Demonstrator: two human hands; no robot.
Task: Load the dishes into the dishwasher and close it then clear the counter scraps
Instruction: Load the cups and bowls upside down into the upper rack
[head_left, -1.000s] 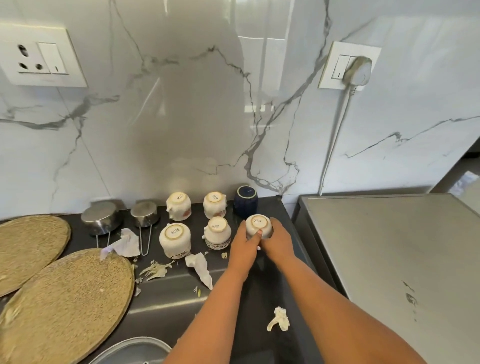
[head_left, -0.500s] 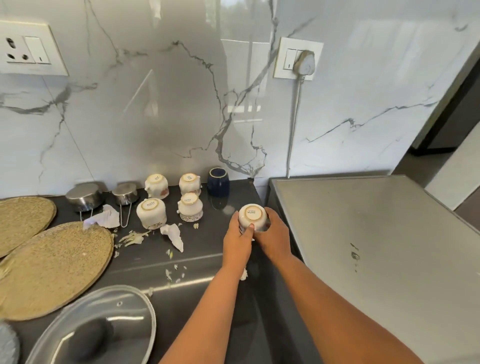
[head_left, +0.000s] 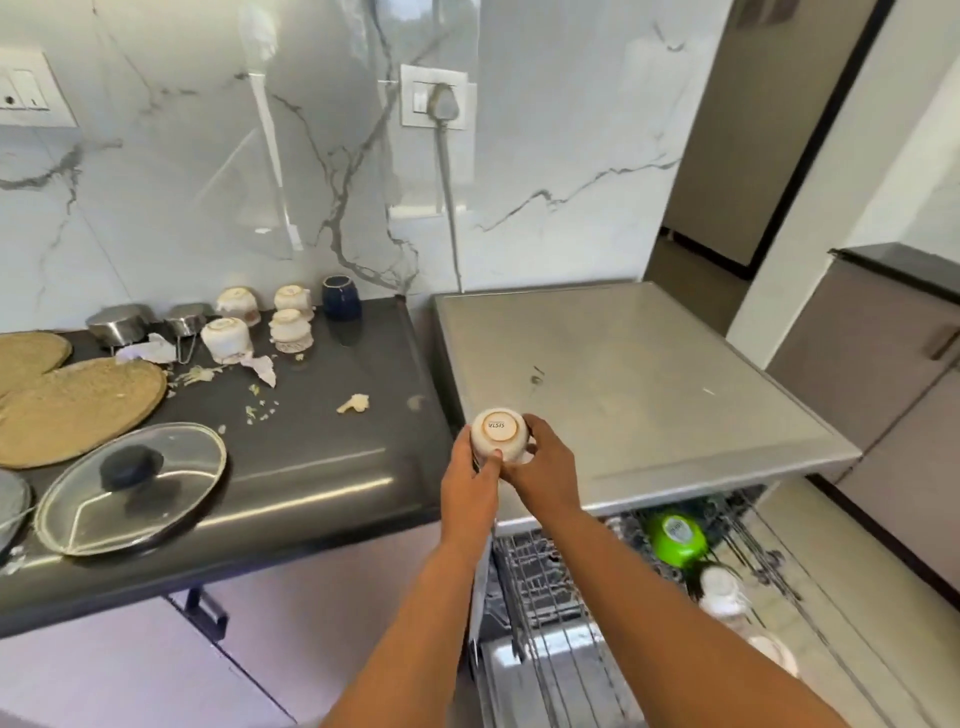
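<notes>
Both hands hold an upside-down white cup (head_left: 497, 432) in the air over the gap between the dark counter (head_left: 322, 467) and the steel dishwasher top (head_left: 623, 384). My left hand (head_left: 470, 475) grips its left side, my right hand (head_left: 548, 467) its right. Below, the dishwasher's wire rack (head_left: 561, 587) is pulled out, with a green item (head_left: 678, 538) and a white cup (head_left: 719, 592) in it. Several upside-down white cups (head_left: 227, 339) and a dark blue cup (head_left: 341, 297) stand at the back of the counter. Paper and food scraps (head_left: 353, 403) lie scattered on it.
A glass lid with a black knob (head_left: 132, 486) lies near the counter's front edge. Two woven mats (head_left: 78, 405) sit at the left. Two small steel pots (head_left: 120, 322) stand by the wall. A plugged-in cord (head_left: 448, 197) runs down the marble wall. Cabinets (head_left: 883, 364) stand at the right.
Both hands lifted the white cup off the counter's back right and carried it toward me and to the right. The view swung right and down, bringing the pulled-out dishwasher rack into sight.
</notes>
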